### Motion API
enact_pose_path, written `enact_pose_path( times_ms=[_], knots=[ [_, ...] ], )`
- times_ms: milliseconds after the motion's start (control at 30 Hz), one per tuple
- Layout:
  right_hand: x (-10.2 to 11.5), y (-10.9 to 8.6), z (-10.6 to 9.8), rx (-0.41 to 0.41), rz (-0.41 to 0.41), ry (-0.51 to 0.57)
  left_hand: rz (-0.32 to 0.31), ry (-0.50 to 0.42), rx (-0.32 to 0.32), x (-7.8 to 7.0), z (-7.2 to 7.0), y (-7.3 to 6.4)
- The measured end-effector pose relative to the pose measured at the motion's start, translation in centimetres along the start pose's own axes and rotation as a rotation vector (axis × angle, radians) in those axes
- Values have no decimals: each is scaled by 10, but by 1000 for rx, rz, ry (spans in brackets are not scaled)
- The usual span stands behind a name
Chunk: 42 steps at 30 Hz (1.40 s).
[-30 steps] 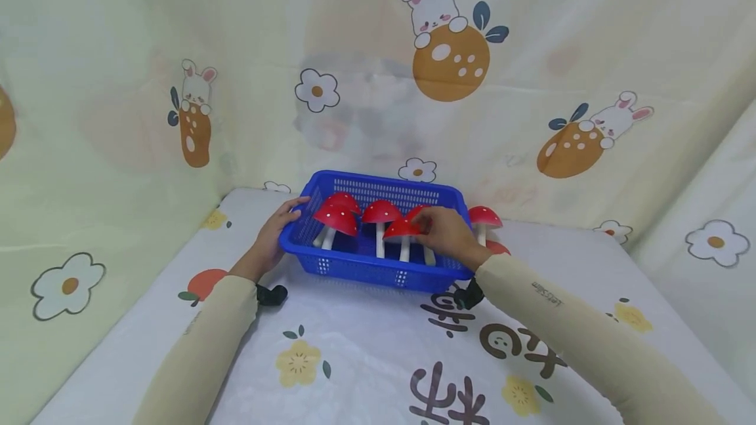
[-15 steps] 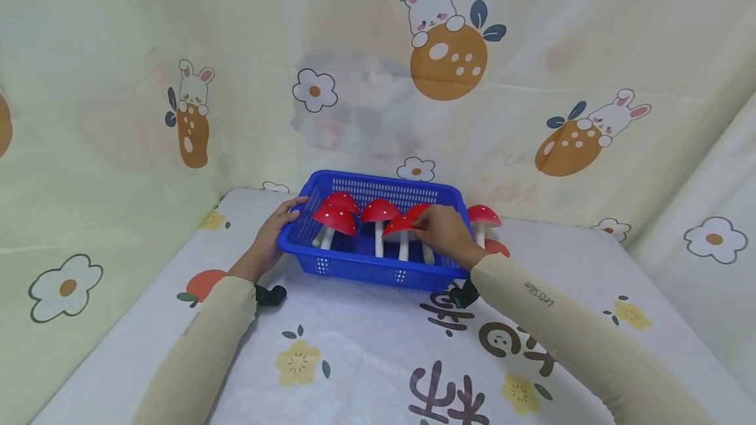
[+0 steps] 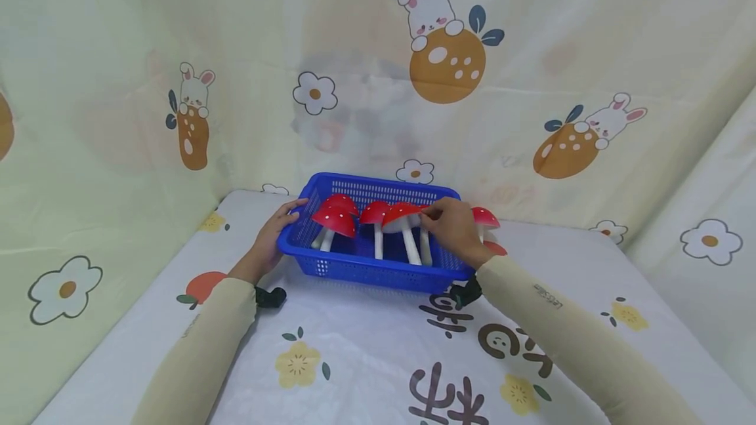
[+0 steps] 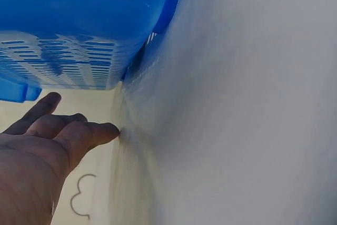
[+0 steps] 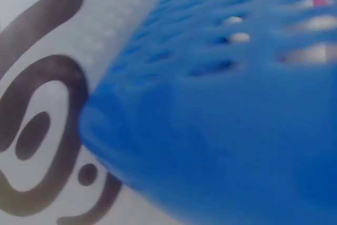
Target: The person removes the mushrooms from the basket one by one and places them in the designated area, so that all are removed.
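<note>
A blue plastic basket (image 3: 360, 269) with slotted walls stands on the table and holds several toy mushrooms with white-spotted red caps and white stems. My right hand (image 3: 457, 231) reaches over the basket's right end and pinches the cap edge of a toy mushroom (image 3: 403, 218), which tilts so its pale underside shows. Another mushroom (image 3: 425, 251) is partly hidden behind that hand. My left hand (image 3: 268, 241) lies along the basket's left end with its fingers extended at the rim. In the left wrist view its fingers (image 4: 87, 133) are spread beside the basket wall (image 4: 79, 51).
Outside the basket on the right stands another toy mushroom (image 3: 484, 217), partly behind the right hand. The table wears a white printed cloth (image 3: 354, 320). A printed curtain (image 3: 366, 130) rises right behind the basket.
The mushroom pinched in my right hand has been raised and tipped, its stem foot swinging right. The right hand has moved slightly up and to the right. My left hand stays at the basket.
</note>
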State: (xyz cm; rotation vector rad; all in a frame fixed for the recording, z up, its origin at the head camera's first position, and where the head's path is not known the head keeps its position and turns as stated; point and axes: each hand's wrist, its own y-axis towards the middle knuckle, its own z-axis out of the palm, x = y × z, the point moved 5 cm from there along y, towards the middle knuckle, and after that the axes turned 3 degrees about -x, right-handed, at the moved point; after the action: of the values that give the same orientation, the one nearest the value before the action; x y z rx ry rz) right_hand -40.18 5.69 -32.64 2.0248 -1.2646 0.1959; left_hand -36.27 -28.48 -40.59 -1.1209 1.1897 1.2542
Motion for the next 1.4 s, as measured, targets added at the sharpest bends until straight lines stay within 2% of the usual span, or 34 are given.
enact_pose_path(
  times_ms=[367, 500, 633, 833, 1000, 1167, 1400],
  knots=[
    [-31, 1, -60, -235, 104, 91, 30, -5, 14, 0, 1, 0],
    [-52, 1, -79, -329, 146, 74, 26, 2, 14, 1, -1, -1],
    [-69, -3, -94, -380, 183, 33, 16, 9, 10, 1, -2, -1],
    [-104, -8, -116, -369, 231, -10, 4, 7, 11, 2, -1, -1],
    [-138, -8, -126, -308, 304, -47, 1, 8, -4, -1, -2, -4],
    [-172, -7, -126, -239, 400, -86, -7, 10, -12, -3, -3, -5],
    [-212, -17, -116, -153, 497, -103, -2, 4, 8, -2, 2, -2]
  ],
)
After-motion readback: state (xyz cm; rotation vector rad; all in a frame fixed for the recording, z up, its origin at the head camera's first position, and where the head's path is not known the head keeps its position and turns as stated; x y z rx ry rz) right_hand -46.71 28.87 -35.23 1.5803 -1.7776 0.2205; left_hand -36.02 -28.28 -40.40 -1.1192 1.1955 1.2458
